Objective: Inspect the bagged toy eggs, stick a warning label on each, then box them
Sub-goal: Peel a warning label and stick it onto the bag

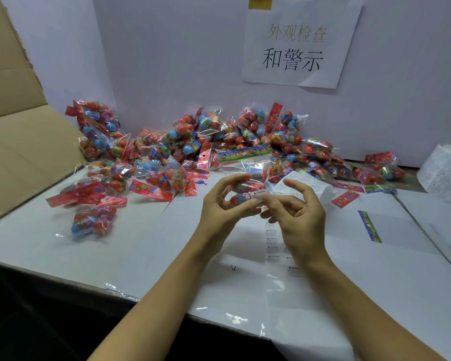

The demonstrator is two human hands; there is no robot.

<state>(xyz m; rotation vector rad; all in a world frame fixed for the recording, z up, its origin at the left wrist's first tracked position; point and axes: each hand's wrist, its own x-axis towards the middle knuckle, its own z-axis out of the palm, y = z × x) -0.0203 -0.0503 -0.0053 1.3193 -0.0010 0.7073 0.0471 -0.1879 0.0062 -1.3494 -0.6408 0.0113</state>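
both forearms enter from the bottom edge. left hand (220, 204) curls round a bagged toy egg pack (248, 187) at frame centre; right hand (297, 212) presses a warning label (258, 193) onto it with thumb and forefinger, other fingers loosely spread. label strip (274, 246) lies below on the table (141, 243). unlabelled bag pile (206, 144) across mid-frame, cardboard box (18, 142) upper left.

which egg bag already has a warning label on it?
The bag held up between the left hand and right hand: a white WARNING label shows on its front. No label is visible on the piled bags behind.
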